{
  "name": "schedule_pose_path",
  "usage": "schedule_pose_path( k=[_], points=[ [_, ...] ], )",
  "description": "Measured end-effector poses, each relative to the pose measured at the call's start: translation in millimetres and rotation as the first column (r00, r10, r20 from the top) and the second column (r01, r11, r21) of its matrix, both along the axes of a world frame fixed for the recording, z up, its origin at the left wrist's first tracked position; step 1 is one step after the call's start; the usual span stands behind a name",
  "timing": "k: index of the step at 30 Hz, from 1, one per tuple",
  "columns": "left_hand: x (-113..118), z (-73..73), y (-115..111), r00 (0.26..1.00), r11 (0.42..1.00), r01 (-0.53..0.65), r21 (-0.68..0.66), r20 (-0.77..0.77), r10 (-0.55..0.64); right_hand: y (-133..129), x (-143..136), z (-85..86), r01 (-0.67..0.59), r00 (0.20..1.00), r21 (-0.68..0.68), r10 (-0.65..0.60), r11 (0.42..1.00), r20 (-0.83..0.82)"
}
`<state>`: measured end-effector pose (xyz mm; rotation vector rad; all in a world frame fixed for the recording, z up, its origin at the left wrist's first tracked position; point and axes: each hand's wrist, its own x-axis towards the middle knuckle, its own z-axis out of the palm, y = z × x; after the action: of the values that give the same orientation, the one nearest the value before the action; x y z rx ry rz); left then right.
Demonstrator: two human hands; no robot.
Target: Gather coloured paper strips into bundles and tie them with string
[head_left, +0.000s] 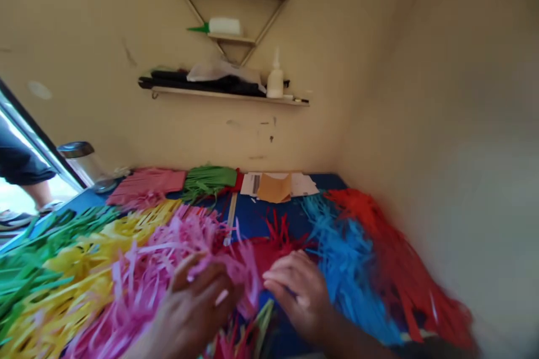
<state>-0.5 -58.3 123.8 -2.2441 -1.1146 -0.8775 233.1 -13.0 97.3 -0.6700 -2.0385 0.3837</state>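
Over the pink fringed paper strips [143,275], my left hand [197,303] has its fingers curled round some pink strands. My right hand [301,291] is a short way to the right, its fingers bent together near the thumb; whether anything is between them is too blurred to tell. Dark red strips [269,246] lie just beyond both hands. Below and between the hands sits a mixed bunch of red and green strips [240,339]. Blue strips [349,269] spread to the right of my right hand.
Yellow [84,269] and green strips [25,275] cover the left side, red strips [404,269] the right. Behind are a glass jar [90,168], pink paper [149,182], green paper [210,179], a brown card [274,187] and a ruler [231,213]. A wall shelf [227,95] holds a bottle [275,81].
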Motion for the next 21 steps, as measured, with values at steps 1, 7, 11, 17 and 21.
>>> schedule_pose_path(
  k=[1,7,11,17,21],
  points=[
    [16,-0.5,-12,0.998,0.998,0.055,-0.006,0.012,-0.055,-6,0,7.3,-0.069,0.998,-0.147,0.066,0.987,-0.026],
    [48,-0.5,-28,0.99,0.99,0.137,0.023,0.015,-0.137,-6,0,-13.8,-0.432,0.872,-0.9,0.281,0.058,-0.4],
    [56,-22.9,-24,0.962,0.988,0.142,0.067,0.227,-0.154,-2,4,-33.6,-0.43,0.884,-0.891,0.133,-0.143,-0.448],
    [52,-26.7,-21,0.891,0.879,0.35,-0.323,0.403,-0.207,-14,8,-40.9,-0.515,0.856,-0.851,-0.012,-0.107,-0.517],
    [53,-26.6,-23,0.856,0.883,0.364,-0.296,0.479,-0.193,-30,2,-45.0,-0.627,0.773,-0.774,-0.199,-0.089,-0.603]
  ],
)
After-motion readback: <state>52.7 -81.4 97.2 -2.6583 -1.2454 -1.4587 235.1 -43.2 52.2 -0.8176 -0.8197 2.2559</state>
